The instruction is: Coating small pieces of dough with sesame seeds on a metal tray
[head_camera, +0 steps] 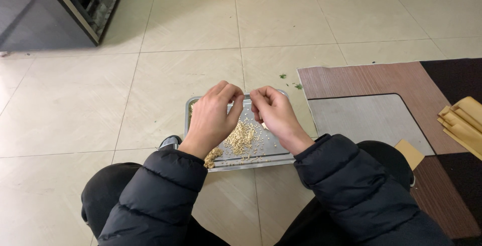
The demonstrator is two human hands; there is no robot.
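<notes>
Metal tray (281,156), shallow, rectangular, silver, sits flat on the tiled floor (191,65) right in front of the seated person's knees; its long axis runs left-right across the view, slightly skewed, near edge closest to the person, far rim mostly hidden behind the hands. On it a loose pile of small pale tan grains (240,138), heaped around the tray middle, thinner scatter trailing right and toward the near edge, a smaller clump at the near left corner by the wrist. Left hand (213,118) hovers over the tray's left half, back of hand up, fingers curled in with thumb and forefinger pinched together at the top; what's pinched is too small to tell. Right hand (273,115) hovers over the tray's centre-right, same pose, fingers curled and tips pinched, just beside the left fingertips, nearly touching; a small pale bit shows under its palm, can't tell if held. Both hands sit above the grains, not resting on the tray. Dark puffer jacket sleeves (346,186) cover both forearms, dark trousers below. Right of the tray, a brown and grey floor mat (371,115) with a dark border lies flat, near but apart from the tray; stacked tan paper envelopes (464,123) sit at its right edge, another tan piece (410,153) near the right knee. Few green flecks (290,81) on the floor beyond the tray. Dark cabinet base (75,10) at the top left, well apart.
</notes>
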